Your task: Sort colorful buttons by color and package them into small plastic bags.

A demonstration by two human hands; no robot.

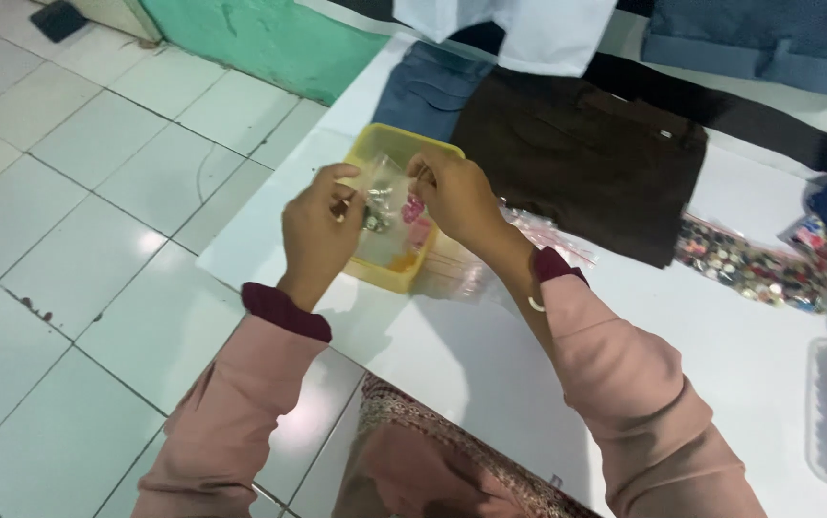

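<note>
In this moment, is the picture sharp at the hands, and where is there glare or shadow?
Head view: the left hand and right hand are slightly motion-blurred, so the small clear bag they pinch over the yellow tray is hard to read; soft glare shows on the floor tiles; the arms cast a faint shadow on the white table; the frame edges look slightly stretched.

Pink sleeves with maroon cuffs were worn on both arms.

The left hand [317,235] and right hand [456,197] were left bare; a pale band (perhaps a bracelet) was seen at the right wrist, and a patterned maroon garment with an ornate woven border was worn below.
</note>
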